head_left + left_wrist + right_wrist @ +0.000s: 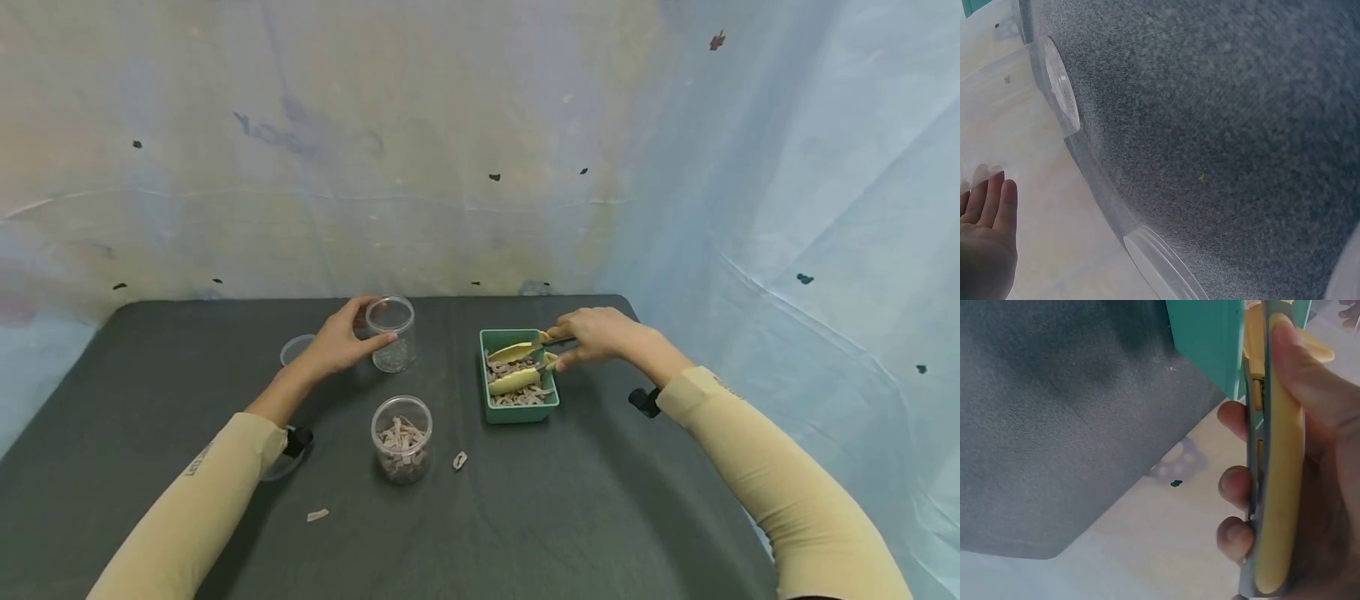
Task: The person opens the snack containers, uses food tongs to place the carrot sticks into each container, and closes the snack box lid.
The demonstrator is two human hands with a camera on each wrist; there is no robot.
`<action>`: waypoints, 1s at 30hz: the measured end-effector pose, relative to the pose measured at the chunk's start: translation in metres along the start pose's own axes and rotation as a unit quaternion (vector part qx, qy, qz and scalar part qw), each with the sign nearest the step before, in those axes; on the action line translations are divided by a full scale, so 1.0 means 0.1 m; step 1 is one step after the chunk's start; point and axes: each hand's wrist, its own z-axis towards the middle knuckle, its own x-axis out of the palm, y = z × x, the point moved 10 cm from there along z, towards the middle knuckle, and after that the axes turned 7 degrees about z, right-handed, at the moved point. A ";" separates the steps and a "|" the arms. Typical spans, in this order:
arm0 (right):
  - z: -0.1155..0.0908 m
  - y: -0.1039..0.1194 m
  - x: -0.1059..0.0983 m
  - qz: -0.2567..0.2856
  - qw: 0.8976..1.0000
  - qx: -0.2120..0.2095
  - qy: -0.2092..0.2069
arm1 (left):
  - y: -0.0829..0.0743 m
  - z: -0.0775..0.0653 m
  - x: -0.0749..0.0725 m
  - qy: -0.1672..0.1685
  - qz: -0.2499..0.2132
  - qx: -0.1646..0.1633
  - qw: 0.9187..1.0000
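My left hand (337, 342) holds a clear plastic jar (397, 354) near the back of the table, its thumb and fingers around the side; no pieces can be seen inside. My right hand (603, 333) grips yellow-and-grey tongs (1282, 487) by the handles. The two yellow tong heads (514, 381) are spread apart over a green rectangular tub (522, 414), down at a heap of small pale pinkish-beige looped pieces (525, 397). A second clear jar (403, 468), nearer the front, is partly filled with similar pieces.
One loose piece (460, 460) lies right of the filled jar, another piece (317, 515) front left. A clear round lid (294, 350) lies behind the left forearm; another lid (279, 473) shows partly under the wrist. A pale sheet (450, 167) hangs behind the dark table (555, 517).
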 end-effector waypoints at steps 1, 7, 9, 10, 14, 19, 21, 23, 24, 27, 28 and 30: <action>-0.01 0.01 0.00 0.001 1.000 -0.004 -0.006 | 0.00 0.00 0.00 -0.001 -0.002 0.000 1.000; -0.11 0.02 0.00 0.013 0.998 -0.026 -0.049 | 0.00 0.00 0.01 0.000 -0.004 0.003 1.000; -0.15 0.01 0.01 0.016 0.997 -0.032 -0.062 | 0.00 0.00 0.02 0.001 -0.004 0.005 1.000; -0.17 0.01 0.02 0.018 0.997 -0.034 -0.068 | 0.00 0.00 0.02 0.001 -0.004 0.006 1.000; -0.22 0.01 0.03 0.017 0.995 -0.043 -0.093 | 0.00 0.00 0.03 -0.001 -0.007 0.011 1.000; -0.28 0.01 0.04 0.010 0.990 -0.055 -0.126 | -0.01 0.01 0.03 -0.008 -0.007 0.019 1.000; -0.30 0.00 0.05 0.012 0.989 -0.059 -0.138 | -0.01 0.02 0.03 -0.009 -0.006 0.020 1.000; -0.33 -0.01 0.05 0.014 0.987 -0.062 -0.151 | 0.00 0.02 0.04 -0.009 -0.006 0.019 1.000; -0.34 -0.02 0.06 0.014 0.985 -0.063 -0.157 | 0.00 0.03 0.04 -0.008 -0.006 0.018 1.000; -0.37 -0.03 0.06 0.016 0.982 -0.069 -0.174 | 0.01 0.03 0.04 -0.004 -0.005 0.016 1.000; -0.38 -0.04 0.06 0.017 0.981 -0.070 -0.178 | 0.01 0.04 0.04 -0.003 -0.005 0.015 1.000; -0.40 -0.05 0.06 0.017 0.980 -0.072 -0.184 | 0.01 0.04 0.04 -0.002 -0.006 0.015 1.000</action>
